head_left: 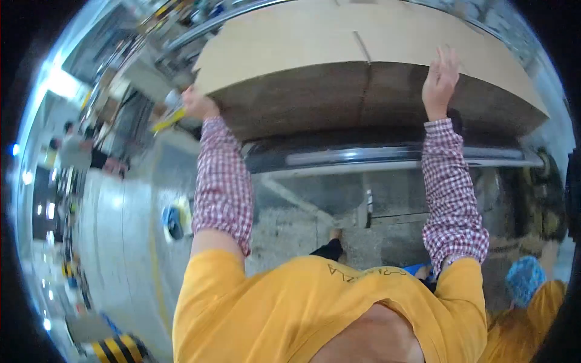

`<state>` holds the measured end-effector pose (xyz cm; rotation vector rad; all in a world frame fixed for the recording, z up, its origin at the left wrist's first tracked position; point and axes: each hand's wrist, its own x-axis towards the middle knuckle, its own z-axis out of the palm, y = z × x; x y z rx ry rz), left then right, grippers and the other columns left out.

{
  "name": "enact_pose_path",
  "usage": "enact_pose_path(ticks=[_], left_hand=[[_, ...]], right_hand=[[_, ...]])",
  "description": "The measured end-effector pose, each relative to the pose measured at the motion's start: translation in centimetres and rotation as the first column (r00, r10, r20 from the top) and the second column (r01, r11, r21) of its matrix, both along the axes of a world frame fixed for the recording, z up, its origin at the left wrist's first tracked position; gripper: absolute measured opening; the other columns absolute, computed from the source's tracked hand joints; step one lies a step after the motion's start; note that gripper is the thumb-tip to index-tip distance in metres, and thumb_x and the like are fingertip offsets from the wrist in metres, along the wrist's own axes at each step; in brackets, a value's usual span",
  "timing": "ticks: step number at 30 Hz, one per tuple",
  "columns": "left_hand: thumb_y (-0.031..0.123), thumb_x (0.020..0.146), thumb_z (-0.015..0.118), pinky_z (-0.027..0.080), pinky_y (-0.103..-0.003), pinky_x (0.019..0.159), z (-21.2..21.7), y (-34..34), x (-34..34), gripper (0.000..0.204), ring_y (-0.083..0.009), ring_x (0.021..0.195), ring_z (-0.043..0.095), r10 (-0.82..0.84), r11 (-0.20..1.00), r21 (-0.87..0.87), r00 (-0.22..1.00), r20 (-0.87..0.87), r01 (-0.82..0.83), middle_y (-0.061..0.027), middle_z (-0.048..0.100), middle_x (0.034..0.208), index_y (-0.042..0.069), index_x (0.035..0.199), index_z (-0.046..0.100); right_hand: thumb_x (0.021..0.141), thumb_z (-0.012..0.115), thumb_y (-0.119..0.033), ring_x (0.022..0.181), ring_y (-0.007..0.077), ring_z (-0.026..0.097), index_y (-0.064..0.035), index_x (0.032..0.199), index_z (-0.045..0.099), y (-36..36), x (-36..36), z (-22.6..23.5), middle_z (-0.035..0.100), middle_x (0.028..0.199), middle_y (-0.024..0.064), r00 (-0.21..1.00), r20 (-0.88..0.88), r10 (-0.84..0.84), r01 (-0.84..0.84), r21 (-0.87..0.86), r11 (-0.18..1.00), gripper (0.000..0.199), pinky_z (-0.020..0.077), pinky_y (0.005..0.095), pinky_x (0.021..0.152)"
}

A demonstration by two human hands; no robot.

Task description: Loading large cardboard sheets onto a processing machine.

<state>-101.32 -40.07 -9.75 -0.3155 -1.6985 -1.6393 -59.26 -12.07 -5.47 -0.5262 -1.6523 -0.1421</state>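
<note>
A wide brown cardboard sheet [278,42] with a slot in its middle lies across the metal machine bed in front of me. Its near edge overhangs a dark brown cardboard face [296,97] below. At the sheet's left corner, my left hand [200,104] is closed on the edge. A yellow strip [169,120] shows right beside that hand; whether the hand touches it I cannot tell. Farther right, my right hand [441,81] rests at the near edge with its fingers stretched out over the cardboard.
A shiny metal roller [357,156] runs across below the cardboard. On the floor at left lies a blue and dark item [172,221]. One person [75,151] is at the far left; another, in a blue cap [525,280], is close at my right. A black-and-yellow striped block [119,349] stands lower left.
</note>
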Motion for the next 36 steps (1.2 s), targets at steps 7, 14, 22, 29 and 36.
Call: enact_pose_path(ticks=[7,14,22,29,36], left_hand=[[0.048,0.089,0.033,0.045,-0.035,0.070,4.4,-6.9,2.5,0.056,-0.0273,0.089,0.057,-0.415,0.813,-0.175,0.763,0.496,0.556,-0.0164,0.061,0.094,-0.002,0.103,0.053],[0.046,0.087,0.039,0.042,-0.022,0.046,4.3,-27.8,-3.0,0.052,-0.0154,0.060,0.060,-0.197,0.939,-0.125,0.798,0.570,0.321,-0.0116,0.060,0.098,0.007,0.122,0.037],[0.033,0.083,0.051,0.047,-0.029,0.053,-7.7,-23.7,-17.6,0.047,-0.0207,0.064,0.059,-0.247,0.865,-0.233,0.781,0.574,0.445,-0.0116,0.061,0.086,-0.002,0.114,0.046],[0.040,0.066,0.067,0.039,-0.044,0.085,-17.0,-10.6,-27.0,0.070,-0.0380,0.103,0.046,-0.118,0.628,-0.708,0.939,0.323,0.323,-0.0235,0.047,0.111,0.004,0.120,0.042],[0.066,0.060,0.059,0.043,-0.049,0.079,-17.8,-4.0,-31.3,0.096,-0.0360,0.099,0.053,0.052,-0.072,-0.917,0.920,0.389,0.392,-0.0177,0.052,0.114,0.012,0.133,0.028]], right_hand=[[0.090,0.037,-0.039,0.118,0.0298,0.036,-0.0148,0.112,0.055,-2.3,-7.4,-0.9,0.047,0.123,0.0092,0.986,0.162,-0.039,0.029,0.062,0.998,0.038,0.0240,0.0472,0.095],[0.087,0.041,-0.033,0.109,0.0192,0.045,-0.0190,0.106,0.059,-3.7,-9.3,-1.4,0.056,0.112,-0.0024,0.923,0.288,-0.254,0.224,0.134,0.965,0.030,0.0291,0.0426,0.091],[0.090,0.034,-0.029,0.111,0.0228,0.045,-0.0146,0.107,0.058,-2.9,-7.8,-1.4,0.053,0.116,0.0037,0.905,0.338,-0.257,0.250,0.066,0.966,0.033,0.0304,0.0376,0.093],[0.091,0.039,-0.027,0.119,0.0313,0.034,-0.0002,0.118,0.046,-10.4,-9.5,1.7,0.041,0.124,0.0191,0.900,0.324,-0.291,0.339,-0.103,0.935,0.039,0.0244,0.0400,0.099],[0.087,0.044,-0.023,0.120,0.0337,0.034,0.0082,0.121,0.036,-21.1,-16.4,-0.9,0.036,0.126,0.0262,0.940,0.162,-0.300,0.341,-0.498,0.797,0.046,0.0255,0.0363,0.101]])
